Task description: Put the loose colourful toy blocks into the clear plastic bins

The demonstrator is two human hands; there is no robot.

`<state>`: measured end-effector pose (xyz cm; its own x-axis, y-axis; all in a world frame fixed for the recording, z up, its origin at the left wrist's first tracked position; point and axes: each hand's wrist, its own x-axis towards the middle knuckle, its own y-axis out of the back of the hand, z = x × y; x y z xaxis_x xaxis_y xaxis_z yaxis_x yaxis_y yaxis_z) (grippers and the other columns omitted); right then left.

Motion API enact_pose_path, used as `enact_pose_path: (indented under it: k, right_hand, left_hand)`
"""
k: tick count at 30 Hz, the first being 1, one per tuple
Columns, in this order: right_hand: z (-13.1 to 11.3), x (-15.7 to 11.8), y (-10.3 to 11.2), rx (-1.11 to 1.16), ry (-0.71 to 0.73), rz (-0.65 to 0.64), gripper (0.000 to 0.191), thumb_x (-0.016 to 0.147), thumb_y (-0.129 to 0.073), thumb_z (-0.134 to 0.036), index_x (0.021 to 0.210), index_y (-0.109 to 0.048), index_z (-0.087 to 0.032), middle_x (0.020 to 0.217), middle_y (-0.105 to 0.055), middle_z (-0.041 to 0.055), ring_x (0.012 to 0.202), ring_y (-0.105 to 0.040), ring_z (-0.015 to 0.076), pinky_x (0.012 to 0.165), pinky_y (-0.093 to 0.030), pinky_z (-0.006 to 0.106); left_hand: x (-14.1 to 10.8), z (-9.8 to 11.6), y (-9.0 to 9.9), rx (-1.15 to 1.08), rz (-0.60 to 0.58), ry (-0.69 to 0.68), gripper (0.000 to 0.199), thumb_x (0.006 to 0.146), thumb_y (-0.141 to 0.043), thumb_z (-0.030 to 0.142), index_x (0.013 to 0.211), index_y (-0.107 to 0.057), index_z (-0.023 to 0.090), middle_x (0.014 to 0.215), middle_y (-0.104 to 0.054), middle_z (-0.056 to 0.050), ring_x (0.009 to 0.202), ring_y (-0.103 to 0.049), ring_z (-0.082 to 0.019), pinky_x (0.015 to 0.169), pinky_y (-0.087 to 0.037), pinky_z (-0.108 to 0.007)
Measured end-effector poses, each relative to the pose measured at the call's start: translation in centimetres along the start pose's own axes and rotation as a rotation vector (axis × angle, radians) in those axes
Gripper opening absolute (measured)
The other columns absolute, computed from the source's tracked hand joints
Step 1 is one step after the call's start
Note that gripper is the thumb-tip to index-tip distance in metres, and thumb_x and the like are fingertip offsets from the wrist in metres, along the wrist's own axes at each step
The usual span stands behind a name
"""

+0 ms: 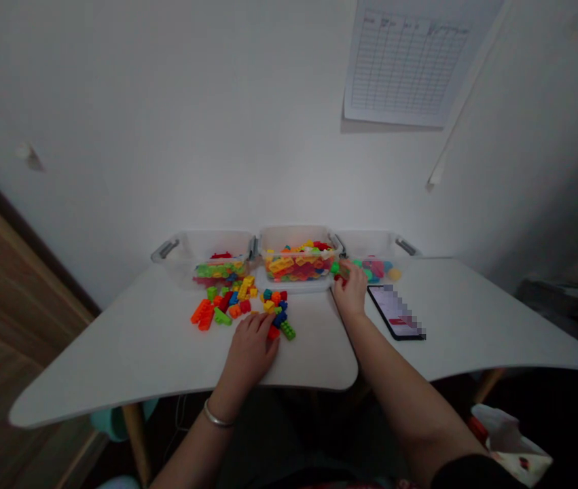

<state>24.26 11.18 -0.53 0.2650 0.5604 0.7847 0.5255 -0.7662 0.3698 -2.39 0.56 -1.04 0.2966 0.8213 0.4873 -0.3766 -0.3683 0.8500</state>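
Observation:
My left hand (253, 344) rests at the near edge of a loose pile of colourful toy bricks, its fingers bent over a red brick (273, 333). A green brick (288, 330) and a dark blue brick (280, 318) lie just right of its fingers. My right hand (350, 288) reaches between the middle bin (299, 236) and the right bin (370, 239), beside a dark red piece and a green piece (335, 268). Its fingertips are partly hidden, and what they grip is unclear. Orange bricks (202, 315) lie at the left of the pile.
The left bin (212, 239) holds more bricks; the right bin has round and pink pieces. A phone (396, 312) lies on the white table (140, 346), right of my right hand. A printed sheet (403, 64) hangs on the wall.

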Motion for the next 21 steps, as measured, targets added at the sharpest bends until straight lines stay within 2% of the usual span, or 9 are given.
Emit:
enact_pose_path:
  k: [5,8,11,14,17,21]
  right_hand:
    - [2.9,-1.1,0.2,-0.016,-0.075,-0.207,0.044,0.071,-0.043,-0.009,0.11,-0.063,-0.011,0.112,-0.065,0.0144,0.11,-0.056,0.0237,0.102,-0.043,0.042]
    - [3.3,-1.4,0.1,-0.066,-0.062,-0.312,0.044,0.073,-0.044,-0.009,0.113,-0.064,-0.01,0.119,-0.065,0.0157,0.115,-0.056,0.0243,0.104,-0.042,0.041]
    - [3.1,-1.6,-0.2,-0.134,-0.055,-0.342,0.049,0.075,-0.046,-0.009,0.122,-0.061,-0.009,0.131,-0.059,0.017,0.124,-0.051,0.0245,0.107,-0.039,0.041]
    - [2.9,-1.7,-0.2,-0.176,-0.054,-0.383,0.051,0.076,-0.048,-0.008,0.126,-0.058,-0.009,0.133,-0.058,0.0172,0.128,-0.049,0.0247,0.109,-0.036,0.041]
    - [2.5,-1.6,0.1,-0.201,-0.081,-0.414,0.046,0.076,-0.049,-0.007,0.12,-0.061,-0.011,0.127,-0.062,0.0146,0.12,-0.055,0.0244,0.104,-0.04,0.038]
    - [1.8,-1.6,1.0,-0.283,-0.144,-0.401,0.03,0.078,-0.051,-0.011,0.104,-0.068,-0.015,0.109,-0.066,0.0128,0.102,-0.06,0.025,0.09,-0.046,0.035]
  left_hand:
    - [0.0,-0.1,0.0,0.016,-0.025,0.002,0.043,0.088,-0.051,0.029,0.128,-0.057,0.015,0.125,-0.062,-0.014,0.119,-0.053,-0.029,0.106,-0.043,-0.051]
    - [0.0,-0.1,-0.1,0.012,-0.017,0.002,0.043,0.088,-0.051,0.029,0.129,-0.057,0.016,0.125,-0.062,-0.013,0.118,-0.053,-0.029,0.105,-0.043,-0.051]
    - [0.0,-0.2,-0.3,0.008,-0.012,-0.001,0.043,0.089,-0.05,0.029,0.129,-0.057,0.016,0.124,-0.063,-0.013,0.119,-0.053,-0.029,0.105,-0.043,-0.051]
    - [0.0,-0.2,-0.4,0.007,-0.006,-0.003,0.042,0.089,-0.049,0.029,0.129,-0.057,0.016,0.124,-0.063,-0.013,0.119,-0.053,-0.029,0.105,-0.043,-0.052]
    - [0.0,-0.2,-0.4,0.0,0.006,-0.011,0.042,0.089,-0.049,0.029,0.129,-0.056,0.018,0.124,-0.063,-0.012,0.119,-0.053,-0.028,0.105,-0.043,-0.051]
    - [0.0,-0.2,-0.2,-0.002,0.007,-0.007,0.042,0.089,-0.049,0.029,0.129,-0.057,0.017,0.124,-0.063,-0.013,0.118,-0.054,-0.029,0.105,-0.044,-0.052]
